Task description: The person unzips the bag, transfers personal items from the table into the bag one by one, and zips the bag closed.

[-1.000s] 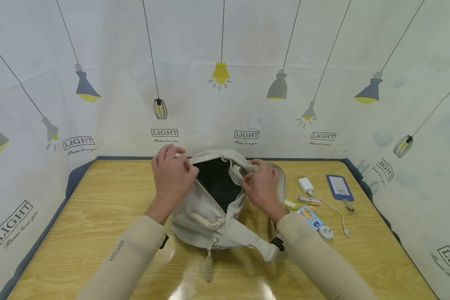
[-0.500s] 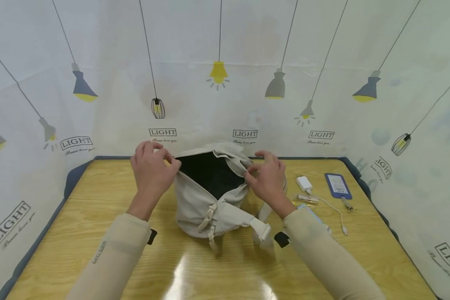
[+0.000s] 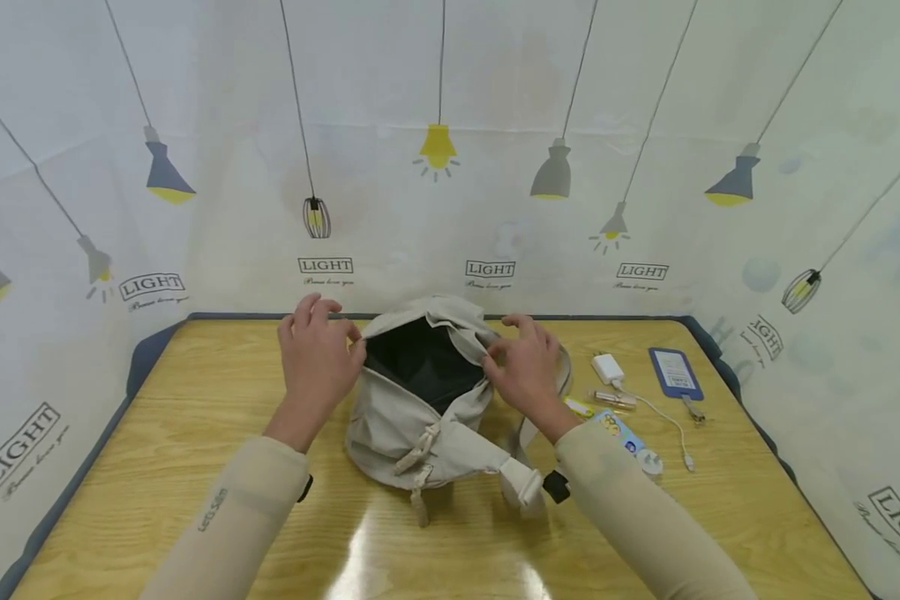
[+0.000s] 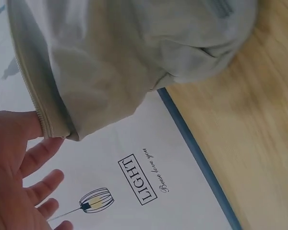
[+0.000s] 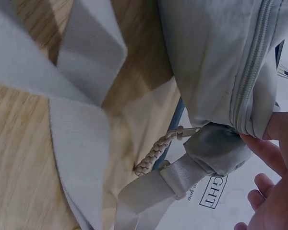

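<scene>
A pale beige bag (image 3: 390, 433) stands on the table with its zipped mouth spread, showing a dark lining (image 3: 423, 367). My left hand (image 3: 318, 362) pinches the left end of the opening between thumb and index finger. In the left wrist view, the zipper edge (image 4: 31, 91) runs down to that pinch, the other fingers of the left hand (image 4: 14, 172) spread apart. My right hand (image 3: 527, 367) pinches the opposite edge. The right wrist view shows the right hand's (image 5: 276, 177) thumb and index finger at the zipper (image 5: 252, 62), beside a braided pull (image 5: 153, 155).
Right of the bag lie a white charger (image 3: 607, 367) with its cable (image 3: 671, 412), a small clear tube (image 3: 615, 400), a blue card holder (image 3: 676, 372), a cartoon-printed blue item (image 3: 621, 429) and a white round piece (image 3: 649, 462). Bag straps (image 3: 521, 483) trail toward the right forearm.
The left hand first pulled leftward, widening the bag's mouth. Since half a second ago both hands have lowered, and the left has come slightly back right with the bag's edge.
</scene>
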A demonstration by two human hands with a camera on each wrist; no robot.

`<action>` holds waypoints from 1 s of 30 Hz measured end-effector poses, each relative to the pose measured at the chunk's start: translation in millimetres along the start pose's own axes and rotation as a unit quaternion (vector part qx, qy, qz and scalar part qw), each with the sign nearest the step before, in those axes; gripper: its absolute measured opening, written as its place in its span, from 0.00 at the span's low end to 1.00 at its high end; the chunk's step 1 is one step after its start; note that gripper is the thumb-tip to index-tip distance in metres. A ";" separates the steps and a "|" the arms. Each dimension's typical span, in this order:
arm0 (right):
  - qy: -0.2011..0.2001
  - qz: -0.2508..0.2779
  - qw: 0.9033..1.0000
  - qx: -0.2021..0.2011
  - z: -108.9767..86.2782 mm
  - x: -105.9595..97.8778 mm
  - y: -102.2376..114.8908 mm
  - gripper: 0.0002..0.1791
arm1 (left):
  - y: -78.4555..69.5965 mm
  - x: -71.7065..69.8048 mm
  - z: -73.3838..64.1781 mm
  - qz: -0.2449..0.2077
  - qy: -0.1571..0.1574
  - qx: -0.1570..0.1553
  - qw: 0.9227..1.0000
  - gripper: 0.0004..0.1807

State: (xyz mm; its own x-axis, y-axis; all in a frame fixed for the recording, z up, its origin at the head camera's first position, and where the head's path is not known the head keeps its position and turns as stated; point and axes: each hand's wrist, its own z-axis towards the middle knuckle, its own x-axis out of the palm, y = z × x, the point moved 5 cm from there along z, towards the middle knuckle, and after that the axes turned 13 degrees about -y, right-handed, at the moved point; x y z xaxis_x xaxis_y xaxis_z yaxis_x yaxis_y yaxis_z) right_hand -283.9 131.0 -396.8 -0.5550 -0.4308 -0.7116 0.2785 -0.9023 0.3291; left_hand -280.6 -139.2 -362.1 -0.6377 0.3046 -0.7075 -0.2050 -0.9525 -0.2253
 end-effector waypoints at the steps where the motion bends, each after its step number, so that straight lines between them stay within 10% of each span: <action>1: -0.002 -0.002 1.000 -0.002 -0.4 0.7 -0.4 0.07 | -0.7 -0.8 -1.4 0.005 -0.017 0.018 1.000 0.07; 7: -0.005 -0.034 0.999 -0.026 -2.6 5.8 -2.6 0.07 | -0.3 -2.7 -8.9 0.007 -0.082 0.075 0.994 0.05; 30: 0.020 -0.093 0.990 -0.103 -12.0 20.1 1.5 0.07 | 16.4 -12.6 -9.5 -0.007 -0.104 0.049 0.993 0.08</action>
State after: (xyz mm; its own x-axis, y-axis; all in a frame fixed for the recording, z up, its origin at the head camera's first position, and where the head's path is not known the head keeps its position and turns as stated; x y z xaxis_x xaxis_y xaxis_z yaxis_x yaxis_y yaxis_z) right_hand -285.3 121.2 -418.1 -0.5816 -0.2524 -0.7733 0.3310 -0.9418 0.0584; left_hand -268.9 -158.7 -363.2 -0.7713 0.3217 -0.5492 -0.2797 -0.9464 -0.1615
